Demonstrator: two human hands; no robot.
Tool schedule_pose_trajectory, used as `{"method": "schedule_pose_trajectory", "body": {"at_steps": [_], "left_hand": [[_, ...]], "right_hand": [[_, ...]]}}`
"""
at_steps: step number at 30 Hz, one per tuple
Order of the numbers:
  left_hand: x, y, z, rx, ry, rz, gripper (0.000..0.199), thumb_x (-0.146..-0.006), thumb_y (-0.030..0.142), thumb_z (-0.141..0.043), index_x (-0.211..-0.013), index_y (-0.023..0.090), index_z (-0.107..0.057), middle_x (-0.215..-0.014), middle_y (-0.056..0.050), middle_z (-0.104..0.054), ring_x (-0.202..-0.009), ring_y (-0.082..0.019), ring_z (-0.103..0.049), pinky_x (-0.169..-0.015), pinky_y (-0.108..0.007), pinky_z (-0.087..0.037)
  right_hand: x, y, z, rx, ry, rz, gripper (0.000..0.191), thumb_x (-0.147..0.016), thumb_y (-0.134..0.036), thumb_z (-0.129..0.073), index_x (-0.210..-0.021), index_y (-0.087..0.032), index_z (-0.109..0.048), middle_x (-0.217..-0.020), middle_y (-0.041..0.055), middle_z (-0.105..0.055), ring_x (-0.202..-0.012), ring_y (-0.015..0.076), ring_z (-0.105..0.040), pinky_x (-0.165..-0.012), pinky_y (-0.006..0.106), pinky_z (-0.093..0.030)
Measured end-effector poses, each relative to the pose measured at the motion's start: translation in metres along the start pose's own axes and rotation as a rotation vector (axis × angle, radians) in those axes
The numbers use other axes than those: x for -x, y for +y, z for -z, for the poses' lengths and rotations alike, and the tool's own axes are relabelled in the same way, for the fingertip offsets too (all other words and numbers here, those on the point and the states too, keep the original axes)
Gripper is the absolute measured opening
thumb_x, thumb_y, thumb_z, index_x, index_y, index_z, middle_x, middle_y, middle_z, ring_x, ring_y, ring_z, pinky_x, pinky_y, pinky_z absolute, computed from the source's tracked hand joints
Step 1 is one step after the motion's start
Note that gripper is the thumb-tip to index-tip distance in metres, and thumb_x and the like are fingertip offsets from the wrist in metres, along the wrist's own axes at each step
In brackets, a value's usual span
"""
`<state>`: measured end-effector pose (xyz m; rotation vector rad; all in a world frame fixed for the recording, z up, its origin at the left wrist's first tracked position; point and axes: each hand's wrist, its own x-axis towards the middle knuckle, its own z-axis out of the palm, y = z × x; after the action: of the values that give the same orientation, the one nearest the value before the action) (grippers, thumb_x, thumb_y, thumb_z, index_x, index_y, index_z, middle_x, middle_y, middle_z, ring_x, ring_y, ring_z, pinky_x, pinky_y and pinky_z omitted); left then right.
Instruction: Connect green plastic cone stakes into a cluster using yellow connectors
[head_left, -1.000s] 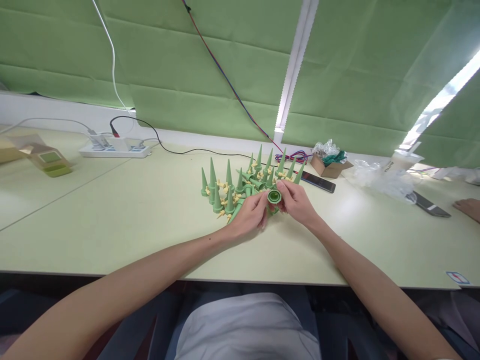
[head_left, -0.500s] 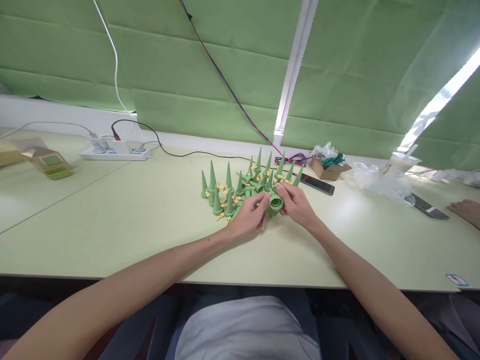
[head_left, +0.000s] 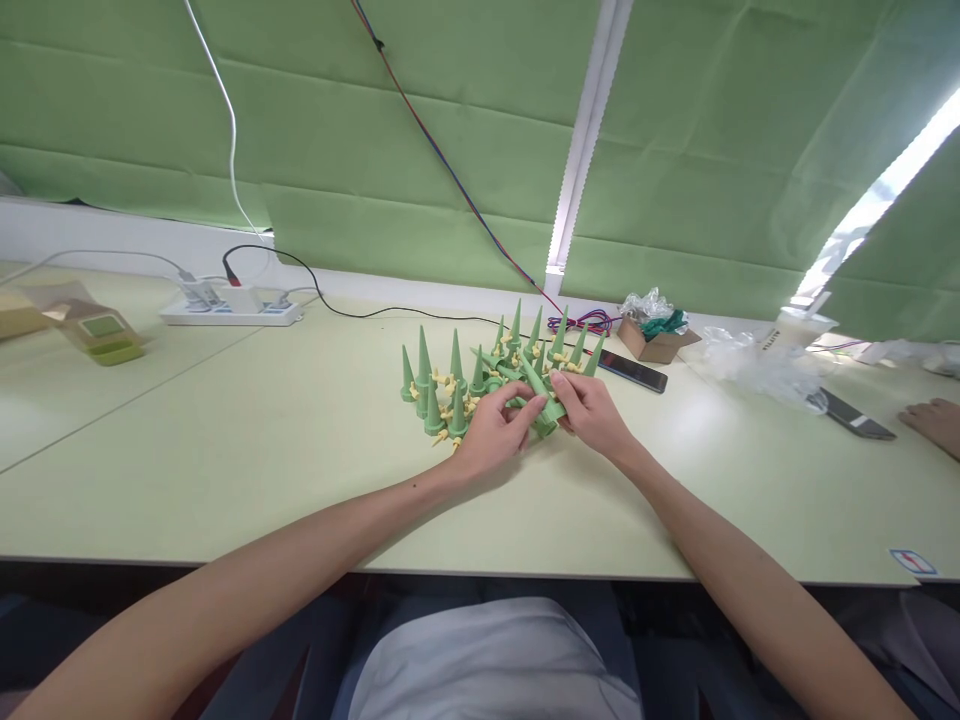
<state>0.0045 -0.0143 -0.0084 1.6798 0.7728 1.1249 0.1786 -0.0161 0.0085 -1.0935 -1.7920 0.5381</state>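
A green cone tilts between my hands, its tip pointing up and away to the left. My right hand is closed around its wide base. Thumb and fingertips of my left hand pinch at the cone's side, where the contact is partly hidden. Just beyond my hands stands a cluster of upright green cones, with small yellow pieces around them. Several green cones lie on their sides in the middle of the cluster, partly covered by my fingers.
Behind the cones are a phone, coiled wires and a small cardboard box. Clear plastic, a cup and a dark flat device lie right, near another person's hand. A power strip sits left.
The cone in my hands has turned: its hollow base faced me before, and now its side shows with the tip pointing away. Both hands stay in nearly the same place.
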Motion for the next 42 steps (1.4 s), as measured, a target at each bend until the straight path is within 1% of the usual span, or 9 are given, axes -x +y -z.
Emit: {"method": "schedule_pose_trajectory", "body": {"at_steps": [4, 8, 14, 22, 29, 33, 37, 39, 42], "left_hand": [[0.0003, -0.0014, 0.0000, -0.023, 0.005, -0.016, 0.036, -0.093, 0.056, -0.062, -0.090, 0.021, -0.054, -0.049, 0.009, -0.042, -0.040, -0.009, -0.039, -0.043, -0.024, -0.030], [0.0003, -0.0030, 0.0006, -0.055, 0.010, -0.026, 0.035, -0.093, 0.055, -0.063, -0.099, 0.022, -0.055, -0.052, 0.009, -0.043, -0.042, -0.008, -0.037, -0.044, -0.024, -0.028], [0.0002, -0.0062, -0.0002, -0.104, 0.029, -0.072, 0.036, -0.092, 0.051, -0.065, -0.111, 0.021, -0.056, -0.057, 0.008, -0.046, -0.046, -0.009, -0.039, -0.048, -0.025, -0.032], [0.0020, -0.0047, -0.0029, -0.192, 0.043, -0.147, 0.029, -0.094, 0.044, -0.061, -0.110, 0.020, -0.058, -0.057, 0.008, -0.045, -0.049, -0.008, -0.039, -0.051, -0.023, -0.031], [0.0021, -0.0047, -0.0036, -0.219, 0.060, -0.173, 0.026, -0.094, 0.041, -0.060, -0.109, 0.019, -0.059, -0.060, 0.006, -0.047, -0.051, -0.008, -0.040, -0.051, -0.023, -0.032], [0.0017, -0.0057, -0.0044, -0.214, 0.062, -0.191, 0.024, -0.096, 0.039, -0.059, -0.109, 0.019, -0.059, -0.067, 0.004, -0.051, -0.053, -0.008, -0.043, -0.052, -0.023, -0.035], [0.0017, -0.0050, -0.0054, -0.214, 0.080, -0.202, 0.021, -0.096, 0.037, -0.058, -0.107, 0.019, -0.060, -0.081, 0.001, -0.059, -0.054, -0.007, -0.044, -0.051, -0.022, -0.035], [0.0016, -0.0047, -0.0059, -0.209, 0.089, -0.208, 0.020, -0.096, 0.037, -0.058, -0.106, 0.020, -0.060, -0.088, -0.001, -0.061, -0.055, -0.006, -0.045, -0.051, -0.022, -0.035], [0.0014, -0.0044, -0.0063, -0.205, 0.090, -0.208, 0.020, -0.096, 0.037, -0.058, -0.106, 0.020, -0.060, -0.093, -0.002, -0.061, -0.056, -0.006, -0.046, -0.051, -0.022, -0.036]], "right_hand": [[-0.0004, 0.0003, -0.0008, 0.044, 0.012, 0.001, 0.059, -0.100, -0.070, -0.038, -0.062, -0.025, -0.034, -0.047, -0.0030, -0.039, -0.047, 0.0132, -0.037, -0.048, 0.030, -0.029], [-0.0017, 0.0018, -0.0017, 0.088, 0.029, 0.013, 0.062, -0.099, -0.071, -0.037, -0.058, -0.024, -0.034, -0.047, -0.0021, -0.040, -0.048, 0.0126, -0.036, -0.049, 0.030, -0.030], [-0.0017, 0.0059, -0.0033, 0.078, 0.021, -0.012, 0.064, -0.098, -0.072, -0.038, -0.056, -0.024, -0.033, -0.044, -0.0021, -0.038, -0.046, 0.0121, -0.036, -0.047, 0.029, -0.029], [-0.0019, 0.0049, -0.0055, 0.075, 0.001, -0.027, 0.064, -0.097, -0.072, -0.038, -0.055, -0.024, -0.034, -0.044, -0.0018, -0.039, -0.045, 0.0119, -0.036, -0.047, 0.028, -0.030], [-0.0016, 0.0063, -0.0072, 0.096, 0.006, -0.018, 0.063, -0.098, -0.070, -0.037, -0.055, -0.024, -0.033, -0.044, -0.0014, -0.040, -0.046, 0.0119, -0.036, -0.047, 0.028, -0.029], [-0.0019, 0.0078, -0.0082, 0.084, 0.003, -0.027, 0.063, -0.099, -0.070, -0.037, -0.056, -0.024, -0.034, -0.045, -0.0013, -0.041, -0.046, 0.0122, -0.037, -0.047, 0.028, -0.030], [-0.0026, 0.0083, -0.0092, 0.051, 0.004, -0.031, 0.064, -0.098, -0.072, -0.036, -0.057, -0.024, -0.034, -0.044, -0.0018, -0.040, -0.045, 0.0123, -0.037, -0.046, 0.028, -0.029], [-0.0027, 0.0084, -0.0096, 0.045, 0.005, -0.025, 0.064, -0.098, -0.073, -0.036, -0.057, -0.024, -0.034, -0.045, -0.0019, -0.040, -0.045, 0.0122, -0.037, -0.046, 0.028, -0.029], [-0.0023, 0.0092, -0.0101, 0.038, 0.004, -0.021, 0.064, -0.098, -0.074, -0.036, -0.058, -0.024, -0.033, -0.045, -0.0019, -0.040, -0.045, 0.0122, -0.037, -0.046, 0.028, -0.029]]}}
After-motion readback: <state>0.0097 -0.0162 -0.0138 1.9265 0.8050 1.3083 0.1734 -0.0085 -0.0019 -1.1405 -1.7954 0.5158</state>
